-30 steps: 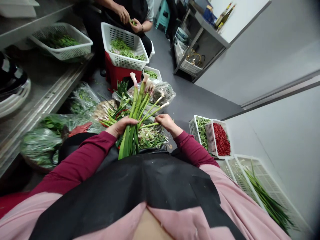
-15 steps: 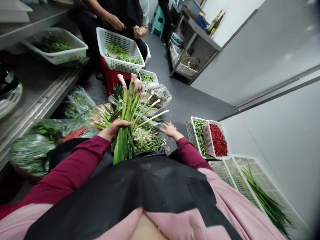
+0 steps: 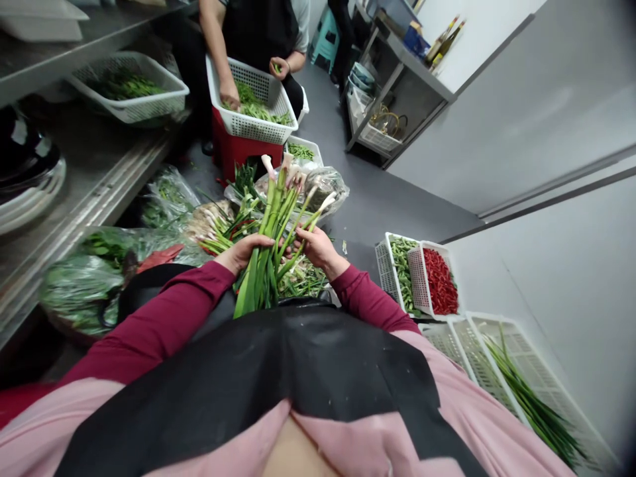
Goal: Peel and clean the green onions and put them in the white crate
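My left hand [image 3: 248, 252] is wrapped round a bunch of green garlic [image 3: 271, 232], its white bulb ends pointing up and away and its green leaves hanging toward my apron. My right hand [image 3: 318, 250] is closed at the right side of the bunch, its fingers pinching the thinner stalks that lean out there. Below and behind the bunch lies a heap of trimmings [image 3: 303, 277]. More green garlic with pale roots [image 3: 211, 225] rests on the floor to the left of the bunch.
Across from me a person [image 3: 258, 33] works over a white basket [image 3: 263, 129] on a red stool. At right stand baskets of red chillies [image 3: 440, 281], green pods [image 3: 401, 265] and long green stalks [image 3: 536, 397]. Plastic-wrapped greens [image 3: 82, 291] lie left, beside a metal shelf [image 3: 104, 185].
My right hand, open and apart before, has come in to the bunch and closed on its stalks. The other person's hand has reached down into the basket. The view has shifted slightly.
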Available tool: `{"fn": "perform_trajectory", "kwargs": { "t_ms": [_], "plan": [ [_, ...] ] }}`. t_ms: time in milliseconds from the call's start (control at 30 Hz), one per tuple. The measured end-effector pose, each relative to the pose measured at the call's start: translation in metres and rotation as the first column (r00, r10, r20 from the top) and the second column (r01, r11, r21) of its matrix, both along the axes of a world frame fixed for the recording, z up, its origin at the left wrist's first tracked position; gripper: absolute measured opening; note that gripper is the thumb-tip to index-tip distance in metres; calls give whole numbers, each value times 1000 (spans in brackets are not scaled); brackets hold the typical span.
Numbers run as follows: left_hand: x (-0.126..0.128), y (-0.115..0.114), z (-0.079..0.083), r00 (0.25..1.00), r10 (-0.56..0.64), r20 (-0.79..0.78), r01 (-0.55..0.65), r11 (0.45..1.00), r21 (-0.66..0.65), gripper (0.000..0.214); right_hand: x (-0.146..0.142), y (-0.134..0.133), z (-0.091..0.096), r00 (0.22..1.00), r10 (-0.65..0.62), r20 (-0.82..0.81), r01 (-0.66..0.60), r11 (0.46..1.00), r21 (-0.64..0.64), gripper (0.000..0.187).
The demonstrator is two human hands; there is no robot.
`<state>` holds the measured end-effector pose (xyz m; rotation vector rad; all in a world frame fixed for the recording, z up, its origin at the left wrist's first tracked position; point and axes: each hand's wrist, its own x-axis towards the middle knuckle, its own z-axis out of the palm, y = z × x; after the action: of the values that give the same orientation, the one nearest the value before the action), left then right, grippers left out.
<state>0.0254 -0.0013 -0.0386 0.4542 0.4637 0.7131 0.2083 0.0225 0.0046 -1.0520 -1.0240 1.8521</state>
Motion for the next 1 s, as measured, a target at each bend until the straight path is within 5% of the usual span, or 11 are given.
{"fn": "perform_trajectory", "kwargs": {
  "t_ms": [333, 633, 733, 1000],
  "plan": [
    [3, -3, 7, 993, 54, -108, -56, 998, -17, 18, 20, -7, 5, 999, -26, -34, 26, 1000, -15, 33],
    [5, -4, 8, 984, 59, -167, -76, 992, -100, 31, 18, -7, -1, 991, 123, -56, -124, 992, -8, 36],
    [5, -6, 10, 991, 53, -124, -63, 995, -79, 32, 18, -2, -4, 988, 152, 38, -154, 987, 56, 33],
    [6, -6, 10, 980, 137, -143, -139, 990, -6, 28, 17, -4, -4, 924, -14, 381, -103, 953, 285, 36]
  ]
}}
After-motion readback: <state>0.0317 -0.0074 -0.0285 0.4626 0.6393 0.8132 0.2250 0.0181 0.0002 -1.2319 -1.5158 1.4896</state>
